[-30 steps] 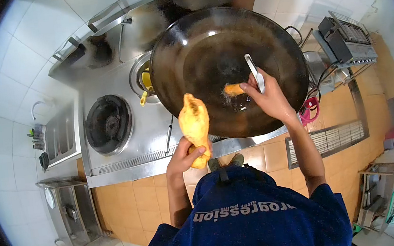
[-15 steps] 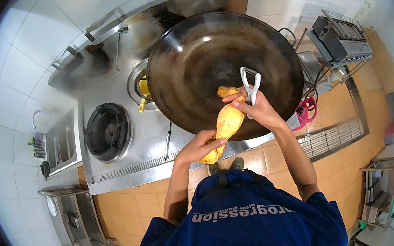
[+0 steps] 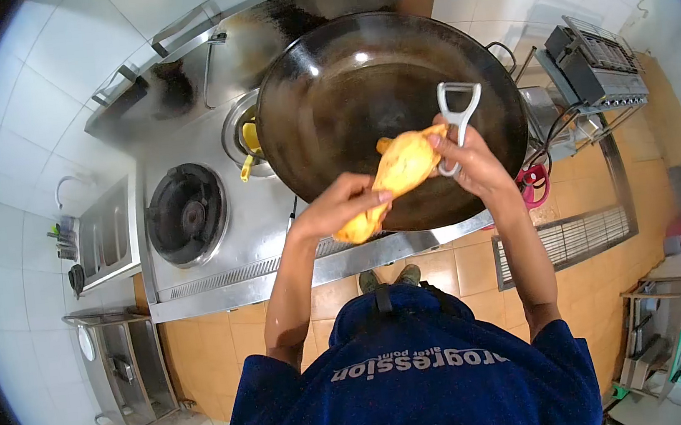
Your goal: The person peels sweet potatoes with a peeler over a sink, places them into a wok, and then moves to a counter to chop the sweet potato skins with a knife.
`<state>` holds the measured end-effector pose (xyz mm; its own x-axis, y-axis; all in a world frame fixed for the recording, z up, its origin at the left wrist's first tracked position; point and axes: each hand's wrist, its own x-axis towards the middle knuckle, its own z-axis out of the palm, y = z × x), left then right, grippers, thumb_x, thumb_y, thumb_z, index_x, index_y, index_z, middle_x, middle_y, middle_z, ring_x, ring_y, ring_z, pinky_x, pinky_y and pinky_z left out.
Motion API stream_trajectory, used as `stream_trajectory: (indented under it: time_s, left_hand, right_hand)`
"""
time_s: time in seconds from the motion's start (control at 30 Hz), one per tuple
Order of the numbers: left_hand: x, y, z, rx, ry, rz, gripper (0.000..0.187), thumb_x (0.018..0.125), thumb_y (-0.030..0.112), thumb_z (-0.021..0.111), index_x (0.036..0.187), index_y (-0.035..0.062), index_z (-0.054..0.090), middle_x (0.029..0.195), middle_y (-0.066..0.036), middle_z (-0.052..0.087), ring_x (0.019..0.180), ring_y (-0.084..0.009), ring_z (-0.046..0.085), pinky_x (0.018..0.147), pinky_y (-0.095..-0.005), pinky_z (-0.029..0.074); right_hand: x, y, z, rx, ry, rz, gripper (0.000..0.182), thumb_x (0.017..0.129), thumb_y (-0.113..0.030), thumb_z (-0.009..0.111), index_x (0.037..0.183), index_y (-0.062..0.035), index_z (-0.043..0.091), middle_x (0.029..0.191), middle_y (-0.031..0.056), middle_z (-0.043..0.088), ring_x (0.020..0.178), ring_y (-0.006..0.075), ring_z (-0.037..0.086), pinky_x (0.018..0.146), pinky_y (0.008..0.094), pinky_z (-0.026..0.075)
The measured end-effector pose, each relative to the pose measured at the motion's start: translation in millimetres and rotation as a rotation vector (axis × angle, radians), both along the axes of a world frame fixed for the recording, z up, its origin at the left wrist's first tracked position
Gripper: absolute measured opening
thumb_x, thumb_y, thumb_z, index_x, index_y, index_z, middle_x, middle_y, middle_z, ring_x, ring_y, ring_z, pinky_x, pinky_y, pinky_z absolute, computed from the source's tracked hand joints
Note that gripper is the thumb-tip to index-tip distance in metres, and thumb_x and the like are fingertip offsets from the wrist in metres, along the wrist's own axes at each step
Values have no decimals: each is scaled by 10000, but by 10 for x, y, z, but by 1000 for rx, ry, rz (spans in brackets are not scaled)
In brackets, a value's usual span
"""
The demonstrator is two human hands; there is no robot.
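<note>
Steel table (image 3: 248,210) spreads to the left of the left hand (image 3: 344,205), the big wok (image 3: 303,107) is under both hands, and the black burner (image 3: 190,217) sits well left of them. And here's the yellow root (image 3: 402,165), slanting between the hands over the wok's near side! A second ago the left hand had it alone, upright; now the left grips its near end, thumb on top, while the right hand (image 3: 474,165), curled round the peeler (image 3: 459,118), meets the far end. The peeler's head pokes up beyond the right fingers, farther right than half a second ago.
</note>
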<state>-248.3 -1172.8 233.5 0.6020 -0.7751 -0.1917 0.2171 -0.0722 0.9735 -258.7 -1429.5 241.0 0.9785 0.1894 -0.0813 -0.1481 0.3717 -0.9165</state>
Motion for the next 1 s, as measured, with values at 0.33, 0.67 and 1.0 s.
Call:
stream_trajectory:
  time_s: [0.33, 0.67, 1.0]
  left_hand:
    - [298, 67, -65, -386, 317, 610, 335, 948, 371, 558, 1039, 53, 608, 813, -38, 582, 711, -234, 648, 620, -361, 554]
    - [174, 213, -72, -627, 573, 924, 118, 882, 191, 659, 936, 115, 586, 875, -38, 608, 891, -208, 632, 831, -471, 560]
    - [48, 197, -287, -541, 401, 837, 220, 872, 77, 635, 1060, 108, 524, 1016, -98, 603, 1016, -246, 618, 849, -477, 547]
  right_hand:
    - [50, -383, 93, 33, 16, -362, 275, 936, -190, 634, 1096, -11, 499, 1060, 121, 620, 978, 215, 657, 742, 387, 629]
    - [-75, -485, -149, 62, 50, -385, 274, 949, -204, 619, 1061, 27, 525, 1054, 167, 647, 962, 241, 677, 760, 400, 625]
    - [-113, -410, -471, -205, 135, -303, 238, 936, -191, 638, 996, -25, 478, 1050, 149, 636, 948, 230, 669, 745, 394, 619]
